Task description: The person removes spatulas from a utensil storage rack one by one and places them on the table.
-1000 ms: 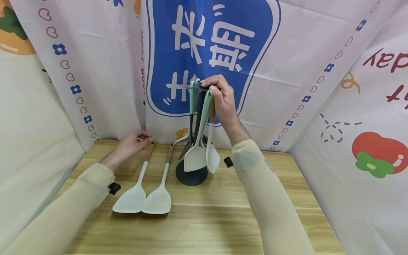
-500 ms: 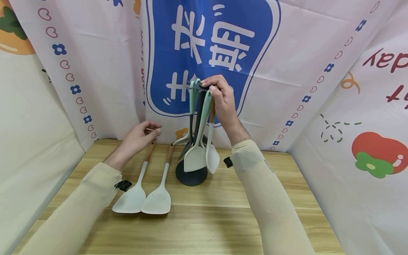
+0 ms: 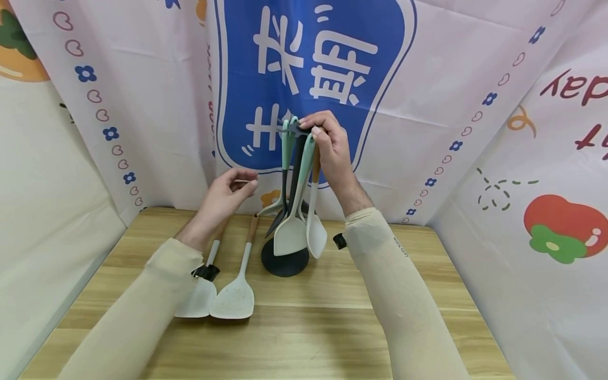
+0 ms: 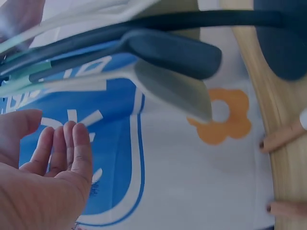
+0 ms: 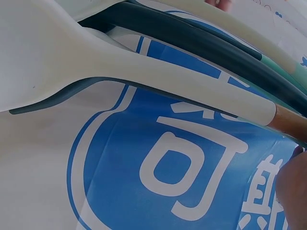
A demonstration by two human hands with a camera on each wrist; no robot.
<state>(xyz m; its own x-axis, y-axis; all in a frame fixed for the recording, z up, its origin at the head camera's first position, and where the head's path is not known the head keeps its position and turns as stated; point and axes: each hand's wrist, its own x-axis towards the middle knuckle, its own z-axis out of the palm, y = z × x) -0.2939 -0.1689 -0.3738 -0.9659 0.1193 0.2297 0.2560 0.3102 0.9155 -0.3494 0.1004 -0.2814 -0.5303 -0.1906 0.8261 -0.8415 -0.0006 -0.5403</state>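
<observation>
A dark utensil rack (image 3: 297, 171) with a round base (image 3: 285, 265) stands upright on the table. Hanging from it are a cream turner (image 3: 291, 237) with a mint handle, a white utensil (image 3: 316, 236) with a wooden handle, and several dark and pale ones partly hidden behind. My right hand (image 3: 331, 150) grips the rack's top, thumb beside the handles. To the left of the rack my left hand (image 3: 225, 198) is in the air, fingers loosely bent, holding nothing. Its palm and spread thumb show in the left wrist view, below the hanging utensils.
Two white turners with wooden handles lie left of the rack: the nearer-to-rack turner (image 3: 234, 300) in full sight, the outer turner (image 3: 199, 301) partly behind my left forearm. A printed cloth (image 3: 394, 132) hangs behind the wooden table (image 3: 323, 338).
My left hand has moved right and upward, from beside the outer turner's handle toward the rack. The right hand keeps its grip on the rack's top, and the utensils hang as before.
</observation>
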